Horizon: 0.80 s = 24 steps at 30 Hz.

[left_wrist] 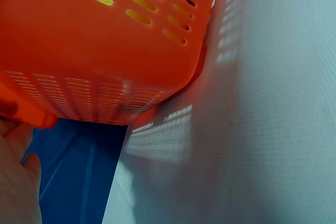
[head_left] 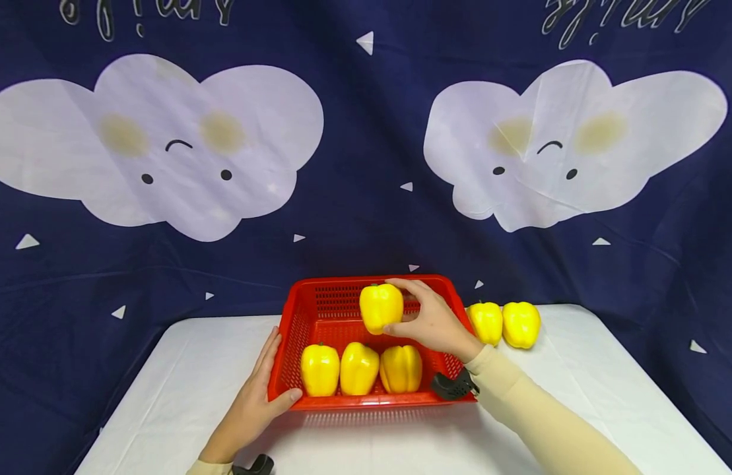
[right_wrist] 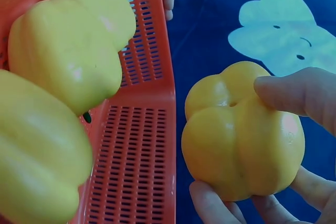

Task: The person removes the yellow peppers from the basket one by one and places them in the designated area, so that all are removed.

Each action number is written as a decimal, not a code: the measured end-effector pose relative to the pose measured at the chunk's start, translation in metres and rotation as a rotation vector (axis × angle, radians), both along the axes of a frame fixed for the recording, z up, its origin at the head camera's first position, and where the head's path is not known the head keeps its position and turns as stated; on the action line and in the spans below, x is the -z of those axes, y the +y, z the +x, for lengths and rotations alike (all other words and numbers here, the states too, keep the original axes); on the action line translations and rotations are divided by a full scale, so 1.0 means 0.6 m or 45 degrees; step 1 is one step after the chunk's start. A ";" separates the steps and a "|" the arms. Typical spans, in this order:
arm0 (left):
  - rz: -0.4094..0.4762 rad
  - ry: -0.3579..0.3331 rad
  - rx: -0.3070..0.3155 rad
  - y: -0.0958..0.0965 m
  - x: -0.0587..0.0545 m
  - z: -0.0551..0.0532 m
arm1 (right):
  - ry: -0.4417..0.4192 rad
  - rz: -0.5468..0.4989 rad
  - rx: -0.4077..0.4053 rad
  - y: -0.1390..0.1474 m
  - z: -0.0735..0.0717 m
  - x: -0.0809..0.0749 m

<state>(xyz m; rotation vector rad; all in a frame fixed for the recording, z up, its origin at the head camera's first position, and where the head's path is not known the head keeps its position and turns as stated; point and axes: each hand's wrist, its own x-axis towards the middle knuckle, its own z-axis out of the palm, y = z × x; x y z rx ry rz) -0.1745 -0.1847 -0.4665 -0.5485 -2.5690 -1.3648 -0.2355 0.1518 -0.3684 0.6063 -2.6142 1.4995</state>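
My right hand (head_left: 431,320) holds a yellow bell pepper (head_left: 380,308) above the red basket (head_left: 366,400). In the right wrist view, thumb and fingers curl round that bell pepper (right_wrist: 241,135) from both sides. Along the basket's near side lie a left bell pepper (head_left: 320,371), a middle one (head_left: 359,369) and a right one (head_left: 400,369). My left hand (head_left: 259,389) rests at the basket's left rim, its thumb over the near corner and its fingers along the outer side. Only part of the left hand (left_wrist: 18,177) shows in the left wrist view.
Two more bell peppers, a nearer one (head_left: 486,322) and another (head_left: 521,324), stand on the white table (head_left: 603,389) right of the basket. Behind the table hangs a dark blue cloth (head_left: 366,165) with clouds. Black straps are on both wrists.
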 end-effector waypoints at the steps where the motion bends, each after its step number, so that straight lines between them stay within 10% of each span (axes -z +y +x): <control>1: 0.002 -0.002 0.000 0.000 0.000 0.000 | 0.000 -0.013 0.002 0.004 0.002 0.000; 24: 0.013 -0.011 -0.005 0.001 0.000 0.002 | -0.060 -0.138 0.073 0.100 0.049 0.014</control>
